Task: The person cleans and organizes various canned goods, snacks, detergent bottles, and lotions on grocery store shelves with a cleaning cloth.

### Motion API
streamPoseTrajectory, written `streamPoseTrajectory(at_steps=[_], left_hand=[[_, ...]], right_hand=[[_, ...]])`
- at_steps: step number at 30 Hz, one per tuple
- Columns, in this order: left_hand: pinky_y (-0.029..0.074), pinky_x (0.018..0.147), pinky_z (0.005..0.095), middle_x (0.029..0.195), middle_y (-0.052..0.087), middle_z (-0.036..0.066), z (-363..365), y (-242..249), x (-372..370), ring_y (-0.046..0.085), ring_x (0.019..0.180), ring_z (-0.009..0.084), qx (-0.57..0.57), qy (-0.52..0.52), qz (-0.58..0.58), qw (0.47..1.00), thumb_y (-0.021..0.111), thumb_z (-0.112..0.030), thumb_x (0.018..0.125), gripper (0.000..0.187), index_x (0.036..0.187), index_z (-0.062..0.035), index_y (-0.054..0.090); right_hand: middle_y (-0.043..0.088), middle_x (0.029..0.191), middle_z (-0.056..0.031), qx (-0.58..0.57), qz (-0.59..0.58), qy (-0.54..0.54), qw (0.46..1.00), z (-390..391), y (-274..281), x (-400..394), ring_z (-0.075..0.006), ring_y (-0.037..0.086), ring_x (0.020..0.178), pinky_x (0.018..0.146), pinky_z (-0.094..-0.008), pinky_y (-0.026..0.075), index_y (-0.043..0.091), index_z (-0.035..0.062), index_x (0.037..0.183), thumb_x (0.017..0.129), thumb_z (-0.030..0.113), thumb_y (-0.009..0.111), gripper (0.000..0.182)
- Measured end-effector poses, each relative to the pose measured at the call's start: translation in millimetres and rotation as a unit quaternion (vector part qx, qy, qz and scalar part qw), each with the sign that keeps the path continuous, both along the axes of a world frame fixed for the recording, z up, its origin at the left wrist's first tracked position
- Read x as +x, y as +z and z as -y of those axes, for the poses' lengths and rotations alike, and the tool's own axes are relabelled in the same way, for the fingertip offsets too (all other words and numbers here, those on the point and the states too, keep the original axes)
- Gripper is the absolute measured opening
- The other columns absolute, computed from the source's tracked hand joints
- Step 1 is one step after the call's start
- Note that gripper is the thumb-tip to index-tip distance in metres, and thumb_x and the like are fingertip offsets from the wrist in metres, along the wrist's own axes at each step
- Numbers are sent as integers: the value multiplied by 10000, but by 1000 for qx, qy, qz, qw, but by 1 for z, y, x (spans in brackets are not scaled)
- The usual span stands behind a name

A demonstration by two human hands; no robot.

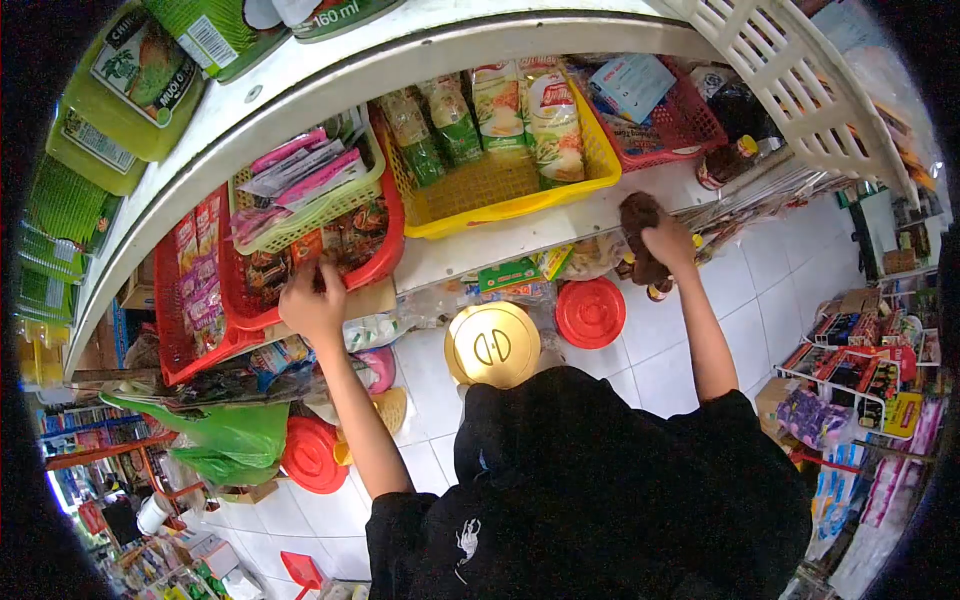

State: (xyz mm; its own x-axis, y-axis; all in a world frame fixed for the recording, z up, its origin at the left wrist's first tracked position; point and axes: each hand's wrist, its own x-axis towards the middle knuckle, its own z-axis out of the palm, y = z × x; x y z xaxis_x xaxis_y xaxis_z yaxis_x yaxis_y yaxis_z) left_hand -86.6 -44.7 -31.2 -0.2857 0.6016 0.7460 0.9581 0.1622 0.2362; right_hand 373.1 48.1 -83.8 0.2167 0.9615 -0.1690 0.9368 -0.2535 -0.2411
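1. Upper right: brown cloth [640,212] is clamped by the right hand [670,244], showing above and below its fingers.
2. Upper left: red basket [393,232] is overlapped by the left hand [315,303] (grip cannot be told).

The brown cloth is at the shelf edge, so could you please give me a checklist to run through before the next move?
1. Right hand on the brown cloth: ok, it holds the cloth at the shelf's front edge.
2. Left hand gripping the red basket: cannot tell; it is at the front rim, but the fingertips' contact is unclear.
3. Green basket off the red one: not ok, it sits over it.
4. Dark bottle apart from the cloth: ok, bare shelf shows between.
5. Floor below free of things: not ok, a gold lid and a red lid show there.
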Motion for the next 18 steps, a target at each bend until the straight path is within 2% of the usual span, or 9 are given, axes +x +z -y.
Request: streamPoseTrajectory(at_steps=[3,6,8,9,10,11,13,14,18], left_hand=[[443,503,349,646,606,101,1,-1,-2,573,555,285,-22,7,1,1000,561,-202,699,136,708,-93,642],[442,501,353,635,601,114,1,5,4,574,556,288,1,-12,30,999,565,-203,694,149,752,-88,640],[441,497,354,633,600,117,1,-2,-1,574,556,290,-5,3,-3,1000,565,-204,695,156,768,-85,636],[440,496,354,633,600,119,2,-4,-3,574,556,291,-9,9,-22,1000,565,-204,696,160,776,-83,634],[438,492,356,627,598,119,3,-4,-2,572,552,293,-11,13,-23,1000,565,-204,698,156,770,-83,633],[436,488,357,622,597,119,3,-4,-2,570,549,294,-13,18,-25,999,566,-204,700,153,764,-83,632],[428,475,362,595,585,116,2,-4,-3,562,531,297,-7,18,-37,999,562,-200,713,141,736,-78,628],[427,474,363,591,583,118,2,-3,-3,560,528,297,-1,12,-35,999,562,-200,714,140,728,-77,628],[426,475,364,589,582,123,1,0,3,560,522,295,5,1,-18,1000,560,-200,722,144,708,-75,629]], right_hand=[[534,1041,-248,130,-13,-46,990,10,-3,12,-385,527,938,814,-436,409,414,47,1182,689,245,540,546],[547,991,-254,275,-86,-75,954,24,-11,-24,-376,546,895,782,-421,430,333,-49,1221,738,377,556,682],[538,1011,-251,336,-120,0,934,36,-11,-76,-396,543,870,777,-422,427,347,-48,1209,759,400,570,674],[556,960,-244,414,-73,45,906,40,-17,-109,-404,545,836,759,-423,425,409,-54,1138,775,382,562,588],[554,897,-242,353,-286,67,888,48,-2,-142,-374,541,828,719,-429,431,472,-46,1061,780,363,563,505],[531,889,-227,173,-245,83,950,54,1,-164,-359,540,762,661,-429,438,502,-40,1038,786,339,558,459],[541,758,-183,247,-132,279,919,59,-21,-208,-319,546,615,558,-418,449,551,48,980,746,284,570,333],[549,694,-167,362,-125,341,858,65,-23,-223,-306,551,577,522,-413,449,564,80,950,731,265,568,287],[552,612,-141,214,-47,382,898,48,-13,-226,-277,579,578,490,-418,451,556,160,1005,701,246,538,316]])
